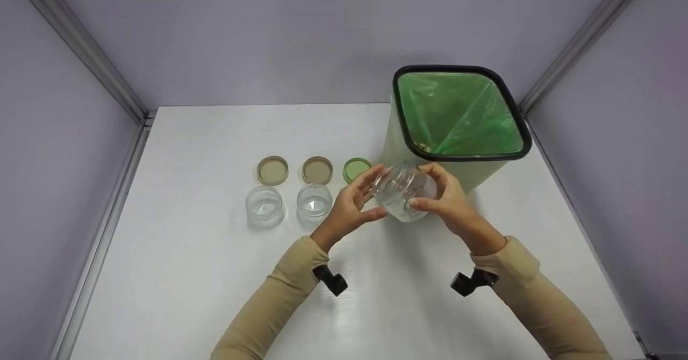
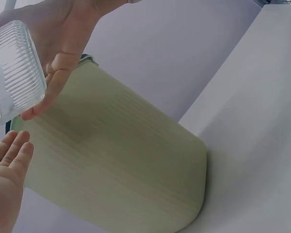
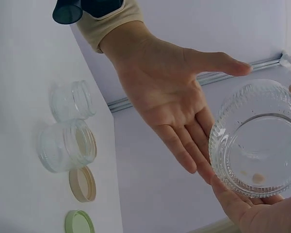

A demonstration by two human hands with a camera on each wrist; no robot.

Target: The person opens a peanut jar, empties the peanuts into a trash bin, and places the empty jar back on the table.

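Note:
My right hand (image 1: 425,188) grips a clear ribbed glass jar (image 1: 402,192), tilted and lifted above the white table (image 1: 215,295), just in front of the bin. In the right wrist view the jar (image 3: 257,138) faces the camera with its mouth, and a few small crumbs lie inside. My left hand (image 1: 356,199) is flat and relaxed right beside the jar, palm toward it. The left wrist view shows a small gap between the left hand's fingers (image 2: 12,148) and the jar (image 2: 14,68). The left hand holds nothing.
A pale green bin (image 1: 462,113) with a green bag and black rim stands behind the hands. Two lidless clear jars (image 1: 264,205) (image 1: 314,201) stand at the left, with two tan lids (image 1: 272,170) (image 1: 317,170) and a green lid (image 1: 356,168) behind them.

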